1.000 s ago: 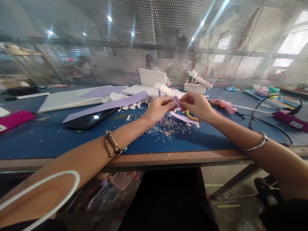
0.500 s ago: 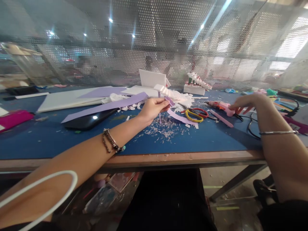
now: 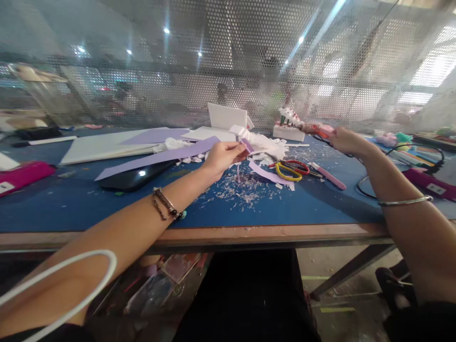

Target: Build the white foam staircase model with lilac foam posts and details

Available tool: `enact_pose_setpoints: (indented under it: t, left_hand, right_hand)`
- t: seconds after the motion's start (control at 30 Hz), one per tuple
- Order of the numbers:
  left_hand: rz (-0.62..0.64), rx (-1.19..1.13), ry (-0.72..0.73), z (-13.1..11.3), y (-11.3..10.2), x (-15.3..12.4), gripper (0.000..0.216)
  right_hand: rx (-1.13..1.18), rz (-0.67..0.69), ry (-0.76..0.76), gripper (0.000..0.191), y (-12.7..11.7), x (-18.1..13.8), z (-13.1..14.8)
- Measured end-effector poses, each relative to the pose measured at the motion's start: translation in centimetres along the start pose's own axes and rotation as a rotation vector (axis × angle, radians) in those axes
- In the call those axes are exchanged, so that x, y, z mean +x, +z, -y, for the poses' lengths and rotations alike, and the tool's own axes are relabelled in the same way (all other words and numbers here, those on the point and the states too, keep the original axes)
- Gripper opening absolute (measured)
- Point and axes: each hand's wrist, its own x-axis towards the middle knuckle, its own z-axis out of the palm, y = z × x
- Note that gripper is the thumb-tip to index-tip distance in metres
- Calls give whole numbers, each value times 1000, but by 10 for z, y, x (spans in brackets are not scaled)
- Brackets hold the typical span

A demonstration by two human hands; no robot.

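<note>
My left hand (image 3: 221, 156) pinches a small purple foam piece (image 3: 247, 145) just above the blue table (image 3: 107, 204), over a scatter of foam shavings (image 3: 245, 187). My right hand (image 3: 344, 139) is raised to the right and closed round a pink glue gun (image 3: 317, 128), whose black cord (image 3: 370, 183) trails to the table. Between the hands lie red and yellow scissors (image 3: 290, 168), a purple strip (image 3: 265, 174) and a pink stick (image 3: 329, 176).
A long purple foam strip (image 3: 156, 156) lies over a black phone (image 3: 133, 178). White foam boards (image 3: 103, 145), a white foam stair model (image 3: 231, 121) and a small decorated model (image 3: 290, 126) stand at the back before a perforated metal screen. Pink items (image 3: 21, 173) sit left.
My right hand let go of the purple piece, reached right to the glue gun and lifted it off the table. The left hand stayed in place with the piece.
</note>
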Motion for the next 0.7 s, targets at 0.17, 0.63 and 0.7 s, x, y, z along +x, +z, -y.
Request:
enact_pose_setpoints:
  t: [0.17,0.63,0.7]
  left_hand:
    - [-6,-40,-41,-2,1,-1,12]
    - [114,-95,-52,-1,-1,0,7]
    - [111,-92,-59,-2,0,-1,6]
  right_hand:
    - [-40,-55,-81,16,5,-22,49]
    - [-199,-257,-417,52,29,-53,81]
    - [-213,-244,-408,53,29,-54,82]
